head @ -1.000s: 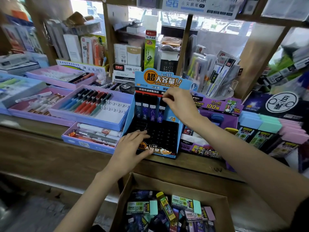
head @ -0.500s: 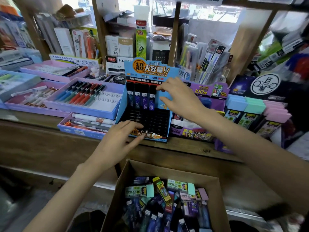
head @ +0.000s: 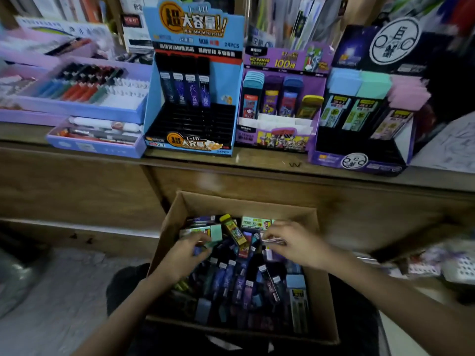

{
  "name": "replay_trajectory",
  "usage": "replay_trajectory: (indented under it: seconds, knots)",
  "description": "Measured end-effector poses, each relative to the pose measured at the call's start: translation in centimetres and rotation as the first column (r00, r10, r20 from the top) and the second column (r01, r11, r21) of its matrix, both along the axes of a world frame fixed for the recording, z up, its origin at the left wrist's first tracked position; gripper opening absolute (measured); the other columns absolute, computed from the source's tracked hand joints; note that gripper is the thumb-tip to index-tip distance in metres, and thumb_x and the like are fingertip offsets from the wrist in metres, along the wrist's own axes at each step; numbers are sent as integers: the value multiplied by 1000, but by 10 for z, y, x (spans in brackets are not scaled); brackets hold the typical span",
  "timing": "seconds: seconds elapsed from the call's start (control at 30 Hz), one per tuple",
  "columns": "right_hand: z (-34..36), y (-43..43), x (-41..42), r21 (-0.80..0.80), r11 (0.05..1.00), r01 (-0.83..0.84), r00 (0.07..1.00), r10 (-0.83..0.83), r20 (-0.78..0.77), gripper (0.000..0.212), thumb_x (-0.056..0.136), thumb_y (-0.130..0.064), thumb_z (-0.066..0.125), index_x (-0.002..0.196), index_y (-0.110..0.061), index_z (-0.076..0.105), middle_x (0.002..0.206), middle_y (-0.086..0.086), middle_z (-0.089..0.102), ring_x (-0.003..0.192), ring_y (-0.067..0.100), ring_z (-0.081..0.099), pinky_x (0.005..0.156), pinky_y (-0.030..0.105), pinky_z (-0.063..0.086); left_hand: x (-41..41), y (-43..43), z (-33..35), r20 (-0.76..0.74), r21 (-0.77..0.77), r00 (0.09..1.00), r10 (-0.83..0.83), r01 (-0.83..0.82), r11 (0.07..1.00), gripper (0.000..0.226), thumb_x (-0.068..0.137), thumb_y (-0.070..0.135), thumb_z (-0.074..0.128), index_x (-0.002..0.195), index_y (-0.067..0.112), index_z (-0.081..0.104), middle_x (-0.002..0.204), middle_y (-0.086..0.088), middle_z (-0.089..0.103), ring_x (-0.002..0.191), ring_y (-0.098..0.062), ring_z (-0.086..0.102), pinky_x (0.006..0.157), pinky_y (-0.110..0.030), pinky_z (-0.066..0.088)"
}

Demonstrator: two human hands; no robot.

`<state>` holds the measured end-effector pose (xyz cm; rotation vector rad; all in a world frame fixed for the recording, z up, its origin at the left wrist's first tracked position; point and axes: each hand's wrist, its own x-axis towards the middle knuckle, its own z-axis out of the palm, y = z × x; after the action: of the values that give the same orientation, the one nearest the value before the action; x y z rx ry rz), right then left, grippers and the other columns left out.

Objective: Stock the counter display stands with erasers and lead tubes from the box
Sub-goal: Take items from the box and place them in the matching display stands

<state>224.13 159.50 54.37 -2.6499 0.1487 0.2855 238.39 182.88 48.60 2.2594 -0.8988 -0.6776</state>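
While "24PCS" stand (head: 195, 27) holds 4 tubes (head: 185, 83), L hand (head: 185, 255) & R hand (head: 295, 245) in box (head: 246, 201), grips unclear

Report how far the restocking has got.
Done: four lead tubes stand in the back row of the blue stand. In hand: both hands are in the box; the right hand pinches a tube, and the left hand is too blurred to tell. Left: most blue slots and the front of the eraser stand are empty, and the box holds plenty.
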Motion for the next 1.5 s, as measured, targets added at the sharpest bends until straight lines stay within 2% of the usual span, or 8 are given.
replay_trajectory:
  seconds: [0.23, 0.5, 0.63, 0.8, 1.0, 1.17, 1.4, 1.5]
  knots:
    - [-97, 13, -49, 17, 945, 326, 890, -300, -344, 36, 91, -29, 59, 123, -16, 54, 126, 5, 56, 117, 21, 52, 94, 31, 44, -37, -3, -57, -132, 177, 989, 69, -45, 983, 47, 86, 27, 66, 126, 10, 49, 125, -10, 49, 113, -22, 51, 89, -20, 37]
    - [-126, 46, -30, 149, 853, 500, 853, -456, -252, 47, 91, -28, 59, 133, -12, 45, 133, 9, 44, 123, 24, 44, 99, 32, 39, -48, -24, -66, -87, 187, 983, 164, -146, 971, 72, 85, 29, 69, 142, 8, 32, 141, -13, 33, 132, -27, 33, 106, -29, 28]
    - [-130, 69, -11, 165, 812, 560, 823, -524, -219, 61, 87, -38, 62, 138, -12, 38, 140, 12, 35, 129, 31, 31, 103, 36, 32, -47, -29, -69, -74, 158, 960, 272, -258, 953, 65, 79, 21, 74, 133, 5, 41, 133, -17, 40, 124, -30, 39, 102, -34, 34]
    - [-133, 79, 2, 86, 784, 615, 780, -589, -212, 71, 85, -47, 61, 140, -12, 33, 142, 10, 35, 129, 32, 30, 102, 39, 32, -45, -27, -76, 8, 259, 971, 237, -231, 938, 61, 78, 25, 75, 127, 5, 44, 129, -18, 44, 123, -32, 38, 100, -38, 35]
    - [-129, 72, 18, 235, 599, 765, 644, -711, -283, 63, 89, -50, 55, 136, -10, 39, 140, 9, 45, 128, 35, 32, 99, 41, 34, -48, -23, -79, 95, 410, 992, 89, -120, 904, 66, 82, 35, 69, 136, 12, 38, 129, -11, 53, 122, -31, 42, 96, -38, 41]
    - [-129, 74, 21, 181, 666, 724, 685, -663, -302, 62, 86, -48, 60, 131, -13, 35, 133, 11, 49, 128, 37, 29, 92, 44, 38, -42, -21, -78, 60, 396, 993, 99, -115, 911, 57, 83, 31, 67, 131, 11, 44, 126, -10, 56, 120, -28, 47, 97, -36, 42]
    - [-134, 65, 2, 245, 743, 622, 773, -534, -342, 81, 81, -42, 69, 143, -10, 28, 143, 6, 41, 135, 33, 22, 103, 39, 28, -42, -19, -79, 57, 431, 997, 57, -77, 899, 59, 87, 32, 61, 138, 11, 38, 138, -11, 46, 130, -29, 34, 106, -35, 32]
    - [-130, 65, -8, 359, 706, 611, 789, -505, -349, 83, 77, -26, 76, 143, -12, 27, 116, 3, 50, 121, 22, 36, 95, 31, 32, -44, -20, -78, 20, 401, 995, 97, -97, 911, 50, 91, 28, 57, 133, 7, 39, 135, -14, 47, 129, -31, 34, 104, -35, 31]
